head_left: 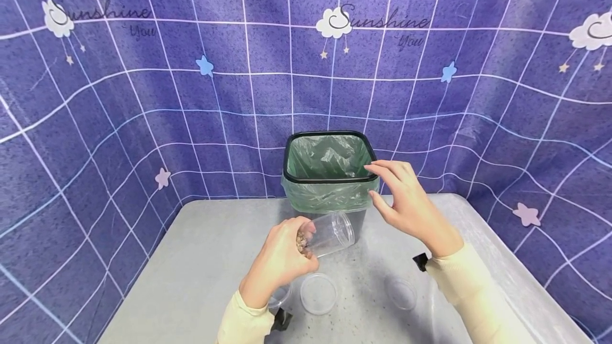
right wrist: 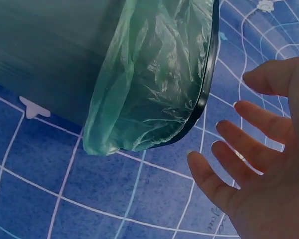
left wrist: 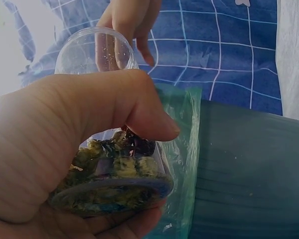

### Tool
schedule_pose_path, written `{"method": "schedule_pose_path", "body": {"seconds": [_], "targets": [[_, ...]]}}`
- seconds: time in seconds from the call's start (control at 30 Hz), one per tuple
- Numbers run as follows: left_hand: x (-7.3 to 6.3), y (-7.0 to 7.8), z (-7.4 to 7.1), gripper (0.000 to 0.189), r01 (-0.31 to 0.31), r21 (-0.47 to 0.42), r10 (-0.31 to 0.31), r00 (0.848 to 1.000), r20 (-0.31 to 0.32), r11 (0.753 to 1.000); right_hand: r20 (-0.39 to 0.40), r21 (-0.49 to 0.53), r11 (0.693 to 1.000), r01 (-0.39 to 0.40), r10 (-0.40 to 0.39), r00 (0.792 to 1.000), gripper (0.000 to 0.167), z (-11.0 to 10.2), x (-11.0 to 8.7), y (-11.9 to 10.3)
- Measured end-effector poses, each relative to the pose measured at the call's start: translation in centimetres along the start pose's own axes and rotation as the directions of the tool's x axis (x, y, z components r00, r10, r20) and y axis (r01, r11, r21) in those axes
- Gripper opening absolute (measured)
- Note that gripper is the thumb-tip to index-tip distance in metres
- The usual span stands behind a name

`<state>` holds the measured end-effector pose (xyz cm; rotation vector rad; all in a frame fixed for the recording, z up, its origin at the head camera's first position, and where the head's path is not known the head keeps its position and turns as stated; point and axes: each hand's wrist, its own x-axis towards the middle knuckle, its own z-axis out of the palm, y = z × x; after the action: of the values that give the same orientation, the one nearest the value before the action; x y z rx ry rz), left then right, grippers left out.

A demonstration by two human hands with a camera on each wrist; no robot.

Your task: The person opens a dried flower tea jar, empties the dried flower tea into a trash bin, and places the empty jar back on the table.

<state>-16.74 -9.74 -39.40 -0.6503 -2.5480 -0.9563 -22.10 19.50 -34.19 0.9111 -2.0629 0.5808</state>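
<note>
My left hand (head_left: 282,251) grips a clear plastic jar (head_left: 330,235) around its base, tipped with its mouth toward the right. Dried brownish-yellow bits (left wrist: 122,159) lie at the jar's bottom end, seen through its wall in the left wrist view. Behind the jar stands a bin (head_left: 332,181) with a black rim and a green plastic liner (head_left: 330,195) folded over its outside. At the bin's right front corner my right hand (head_left: 406,203) holds nothing, its fingers spread and loosely bent. In the right wrist view those fingers (right wrist: 249,144) are beside the rim.
A round clear lid (head_left: 319,294) lies on the grey table (head_left: 201,259) below the jar. Another clear lid (head_left: 401,293) is to the right, and a clear round piece (head_left: 279,296) is partly hidden by the left wrist. A blue gridded curtain (head_left: 239,94) hangs behind.
</note>
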Motion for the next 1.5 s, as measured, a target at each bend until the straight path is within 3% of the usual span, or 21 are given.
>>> {"method": "schedule_pose_path", "body": {"seconds": [0.87, 1.5], "targets": [[0.0, 0.0, -0.2, 0.040, 0.009, 0.008, -0.009, 1.000, 0.015, 1.000, 0.145, -0.017, 1.000, -0.013, 0.015, 0.989, 0.034, 1.9, 1.6, 1.0], [0.0, -0.1, -0.3, 0.040, 0.009, 0.008, -0.009, 1.000, 0.005, 1.000, 0.170, -0.038, 0.999, -0.006, 0.013, 0.985, 0.017, 2.8, 1.8, 1.7]]}}
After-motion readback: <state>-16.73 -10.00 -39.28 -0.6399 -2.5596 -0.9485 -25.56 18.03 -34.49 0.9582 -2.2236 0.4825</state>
